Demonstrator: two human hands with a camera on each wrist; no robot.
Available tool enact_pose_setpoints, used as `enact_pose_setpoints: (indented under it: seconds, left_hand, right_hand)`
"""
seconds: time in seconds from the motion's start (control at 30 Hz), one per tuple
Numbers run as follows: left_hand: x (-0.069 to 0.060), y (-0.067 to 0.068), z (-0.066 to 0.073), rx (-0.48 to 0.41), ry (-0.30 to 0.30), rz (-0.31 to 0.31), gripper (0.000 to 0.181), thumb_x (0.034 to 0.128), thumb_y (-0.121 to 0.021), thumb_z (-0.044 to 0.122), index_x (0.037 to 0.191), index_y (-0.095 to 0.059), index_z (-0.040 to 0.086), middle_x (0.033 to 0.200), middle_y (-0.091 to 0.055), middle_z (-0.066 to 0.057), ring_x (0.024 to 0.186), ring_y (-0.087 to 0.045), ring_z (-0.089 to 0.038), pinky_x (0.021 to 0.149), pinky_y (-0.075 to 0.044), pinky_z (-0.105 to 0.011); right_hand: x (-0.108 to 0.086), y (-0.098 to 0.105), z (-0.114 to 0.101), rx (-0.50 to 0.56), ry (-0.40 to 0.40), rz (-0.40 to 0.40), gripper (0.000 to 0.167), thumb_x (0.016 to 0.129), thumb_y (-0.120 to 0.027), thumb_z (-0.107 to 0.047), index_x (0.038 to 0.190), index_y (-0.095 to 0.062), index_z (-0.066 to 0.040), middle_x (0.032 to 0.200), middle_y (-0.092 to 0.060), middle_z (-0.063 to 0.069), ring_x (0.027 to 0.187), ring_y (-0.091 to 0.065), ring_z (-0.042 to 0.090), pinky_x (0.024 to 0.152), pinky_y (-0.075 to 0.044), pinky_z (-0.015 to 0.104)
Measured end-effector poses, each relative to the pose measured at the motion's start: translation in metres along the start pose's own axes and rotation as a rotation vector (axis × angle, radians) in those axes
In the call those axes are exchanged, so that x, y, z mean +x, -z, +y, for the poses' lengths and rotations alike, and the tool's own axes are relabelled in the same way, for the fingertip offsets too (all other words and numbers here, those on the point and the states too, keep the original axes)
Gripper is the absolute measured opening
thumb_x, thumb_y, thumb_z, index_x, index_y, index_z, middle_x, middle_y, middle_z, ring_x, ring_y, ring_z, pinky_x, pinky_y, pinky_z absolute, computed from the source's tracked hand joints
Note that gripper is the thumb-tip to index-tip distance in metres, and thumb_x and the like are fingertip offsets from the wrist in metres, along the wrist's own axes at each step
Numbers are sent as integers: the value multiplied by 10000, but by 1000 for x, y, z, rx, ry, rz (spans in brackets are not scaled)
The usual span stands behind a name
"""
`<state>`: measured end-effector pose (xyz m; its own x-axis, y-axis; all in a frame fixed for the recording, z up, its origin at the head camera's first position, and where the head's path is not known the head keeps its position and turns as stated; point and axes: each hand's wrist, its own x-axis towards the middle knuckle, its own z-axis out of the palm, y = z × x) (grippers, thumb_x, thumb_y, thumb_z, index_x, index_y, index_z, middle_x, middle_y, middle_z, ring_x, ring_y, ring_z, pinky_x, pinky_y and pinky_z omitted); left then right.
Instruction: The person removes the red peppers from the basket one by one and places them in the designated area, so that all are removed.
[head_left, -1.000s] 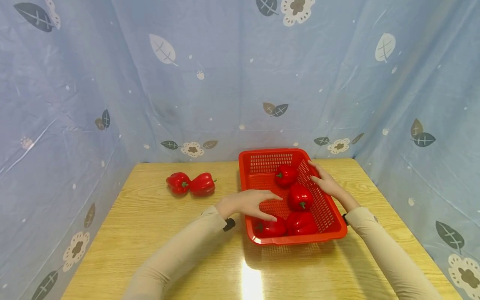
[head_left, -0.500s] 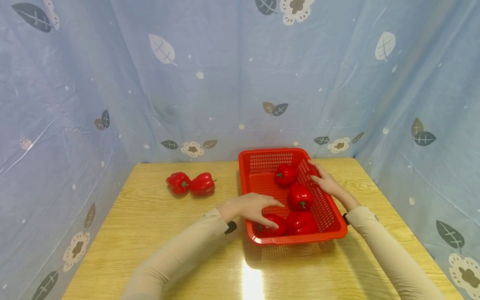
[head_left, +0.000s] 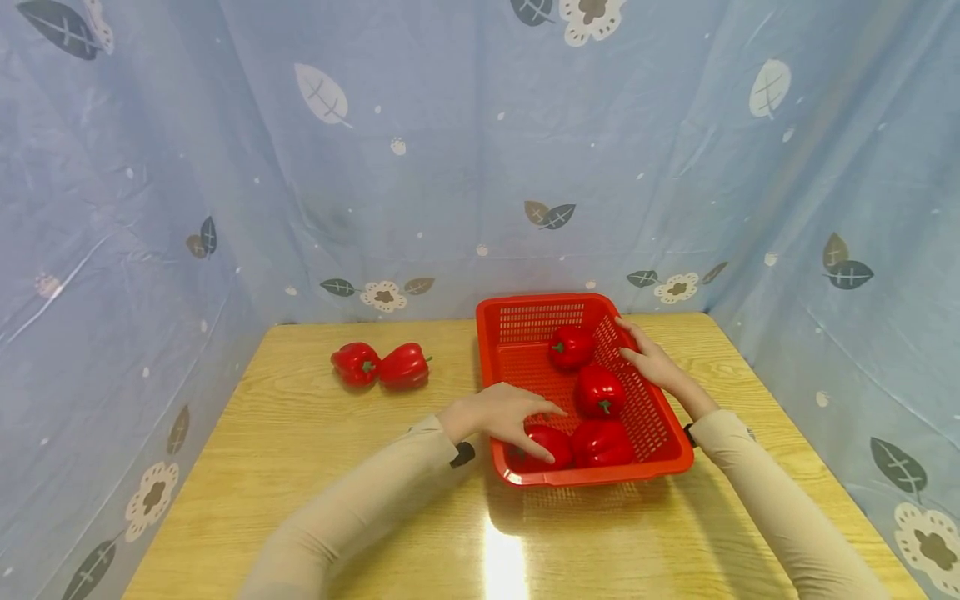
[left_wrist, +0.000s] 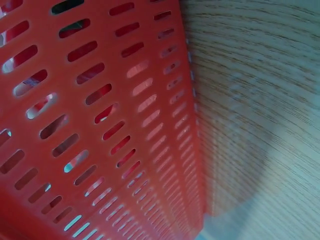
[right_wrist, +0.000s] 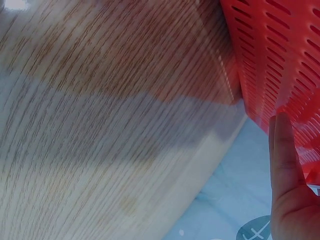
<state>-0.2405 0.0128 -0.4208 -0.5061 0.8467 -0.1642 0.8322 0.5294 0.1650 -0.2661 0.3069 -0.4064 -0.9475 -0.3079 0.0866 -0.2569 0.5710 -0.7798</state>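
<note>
A red slatted plastic basket [head_left: 489, 350] stands on the table, holding several red bell peppers. My left hand [head_left: 498, 412] reaches over its left rim, fingers spread and slightly bent. Its thumb lies over the front-left bell pepper [head_left: 551, 442]; I cannot tell whether it touches. Another bell pepper [head_left: 603, 443] lies to the right of that one, with more behind, one [head_left: 600, 392] and one [head_left: 573, 347]. My right hand [head_left: 654, 363] holds the basket's right rim, thumb inside; in the right wrist view a straight finger [right_wrist: 285, 155] lies along the outer wall.
Left of the basket, two bell peppers lie touching on the wooden table [head_left: 330, 467], one [head_left: 356, 364] beside the other [head_left: 405, 367]. A blue patterned curtain [head_left: 420, 192] hangs behind the table and at both sides.
My left hand has moved slightly down toward the front-left bell pepper, its thumb now lower across it. The right hand stays at the basket's right rim. The peppers have not visibly moved.
</note>
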Motion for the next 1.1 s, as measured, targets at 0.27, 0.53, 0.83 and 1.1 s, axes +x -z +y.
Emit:
enact_pose_setpoints:
  seconds: [0.27,0.53,0.83,1.1]
  left_hand:
    - [1,-1,0,21,-8,-13,796,668,-501,817,1346,-436,405,1282,-551,116,1113,-535,-13,611,-396,-140]
    - [3,0,1,31,7,-48,795,646,-523,820,1324,-458,411,896,-572,222,684,-480,31,521,-354,-188]
    - [3,1,0,31,14,-53,693,655,-549,793,1243,-530,426,769,-570,188,672,-503,10,571,-375,-183]
    - [2,2,-1,20,-10,-41,631,662,-598,742,1205,-552,424,847,-616,194,727,-517,24,622,-382,-179]
  right_hand:
    - [1,-1,2,17,-11,2,546,956,-367,39,1436,-112,92,1459,-114,351,1264,-272,527,1010,-243,624]
    - [6,0,15,48,-16,-3,559,959,-367,30,1447,-98,67,1458,-118,348,1252,-288,523,999,-256,627]
    - [17,-2,46,18,0,-2,572,969,-369,8,1463,-83,29,1472,-99,330,1279,-258,505,1002,-253,613]
    - [17,-3,46,25,17,10,569,972,-374,-18,1468,-96,10,1474,-105,323,1275,-263,503,997,-254,619]
